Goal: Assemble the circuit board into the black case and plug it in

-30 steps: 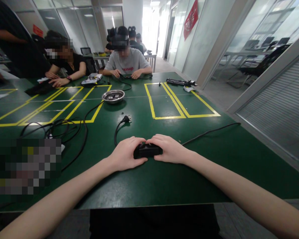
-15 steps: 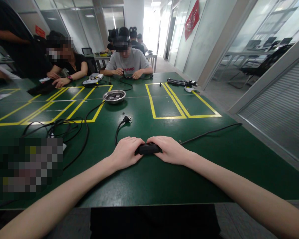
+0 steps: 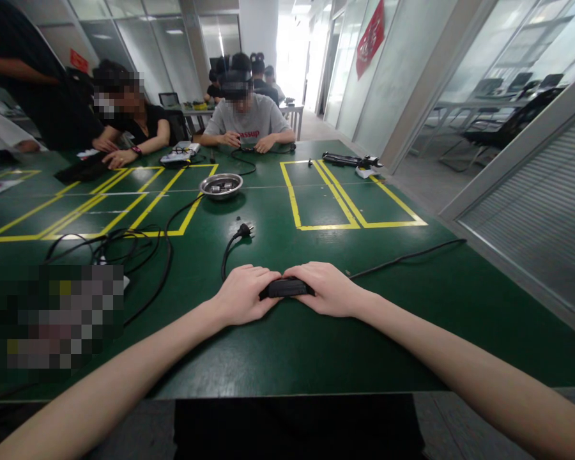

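A black power adapter (image 3: 287, 288) lies crosswise in front of me on the green table. Around its left end my left hand (image 3: 248, 294) is closed, thumb on the near side and fingers over the top. My right hand (image 3: 323, 289) grips the other end the same way, the fingertips of both hands almost meeting. From behind my left hand a black cord curves up to a plug (image 3: 244, 231) with its prongs facing right. A thin black cable (image 3: 407, 255) runs from beside my right hand toward the right.
A metal bowl (image 3: 221, 197) with small metal parts stands beyond the plug. Tangled black cables (image 3: 124, 246) and a blurred-out object (image 3: 60, 319) lie at left. Yellow tape (image 3: 330, 227) marks the green table (image 3: 306, 358). A folded black tripod-like item (image 3: 347, 160) lies far right; co-workers sit opposite.
The adapter has tilted slightly in my hands, and the fingers of my left hand have shifted a little to the right over it. Otherwise the table looks the same.
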The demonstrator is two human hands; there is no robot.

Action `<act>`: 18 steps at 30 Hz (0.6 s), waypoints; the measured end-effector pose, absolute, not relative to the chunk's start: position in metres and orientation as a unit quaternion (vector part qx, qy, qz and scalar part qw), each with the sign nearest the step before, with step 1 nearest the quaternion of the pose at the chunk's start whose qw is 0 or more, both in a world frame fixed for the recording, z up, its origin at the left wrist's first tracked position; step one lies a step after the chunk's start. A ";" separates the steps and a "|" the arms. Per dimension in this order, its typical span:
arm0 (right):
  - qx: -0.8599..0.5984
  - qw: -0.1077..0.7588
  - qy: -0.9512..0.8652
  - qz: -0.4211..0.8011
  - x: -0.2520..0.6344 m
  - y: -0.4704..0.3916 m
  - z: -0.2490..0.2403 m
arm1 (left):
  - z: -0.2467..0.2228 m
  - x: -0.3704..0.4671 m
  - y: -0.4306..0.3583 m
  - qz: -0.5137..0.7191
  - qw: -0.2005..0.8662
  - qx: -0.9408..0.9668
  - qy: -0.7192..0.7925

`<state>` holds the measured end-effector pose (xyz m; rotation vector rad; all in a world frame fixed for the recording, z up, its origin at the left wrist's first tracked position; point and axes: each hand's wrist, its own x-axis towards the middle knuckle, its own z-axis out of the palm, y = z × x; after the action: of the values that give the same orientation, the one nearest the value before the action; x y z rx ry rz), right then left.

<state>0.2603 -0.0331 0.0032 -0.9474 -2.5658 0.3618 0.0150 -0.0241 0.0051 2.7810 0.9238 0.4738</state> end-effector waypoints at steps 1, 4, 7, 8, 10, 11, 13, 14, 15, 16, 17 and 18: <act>-0.326 0.193 -0.917 0.124 0.261 -0.032 0.003 | 0.005 0.015 -0.024 0.160 0.090 0.932 0.313; -0.284 0.201 -0.931 0.111 0.265 -0.029 0.004 | 0.004 0.015 -0.024 0.161 0.096 0.928 0.321; -0.282 0.197 -0.935 0.087 0.268 -0.029 0.005 | 0.006 0.015 -0.023 0.156 0.087 0.931 0.319; -0.288 0.194 -0.935 0.078 0.268 -0.030 0.006 | 0.007 0.015 -0.023 0.154 0.081 0.933 0.315; -0.295 0.186 -0.935 0.062 0.267 -0.033 0.007 | 0.009 0.015 -0.023 0.151 0.068 0.938 0.305; -0.294 0.184 -0.936 0.055 0.267 -0.034 0.007 | 0.009 0.015 -0.023 0.150 0.063 0.940 0.300; -0.289 0.189 -0.937 0.044 0.266 -0.035 0.007 | 0.010 0.015 -0.023 0.145 0.054 0.945 0.289; -0.287 0.196 -0.937 0.039 0.265 -0.035 0.006 | 0.011 0.015 -0.023 0.143 0.051 0.946 0.286; -0.283 0.204 -0.937 0.036 0.265 -0.034 0.006 | 0.010 0.015 -0.023 0.142 0.047 0.947 0.283; -0.276 0.211 -0.937 0.033 0.265 -0.033 0.005 | 0.010 0.015 -0.023 0.141 0.045 0.948 0.282; -0.266 0.216 -0.939 0.030 0.265 -0.032 0.004 | 0.009 0.015 -0.023 0.140 0.044 0.948 0.281; -0.256 0.218 -0.941 0.026 0.266 -0.031 0.004 | 0.009 0.015 -0.023 0.140 0.045 0.948 0.281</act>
<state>0.2656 -0.0312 0.0037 -0.7086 -2.6063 0.0718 0.0150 -0.0226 0.0088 2.8976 0.8571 0.4282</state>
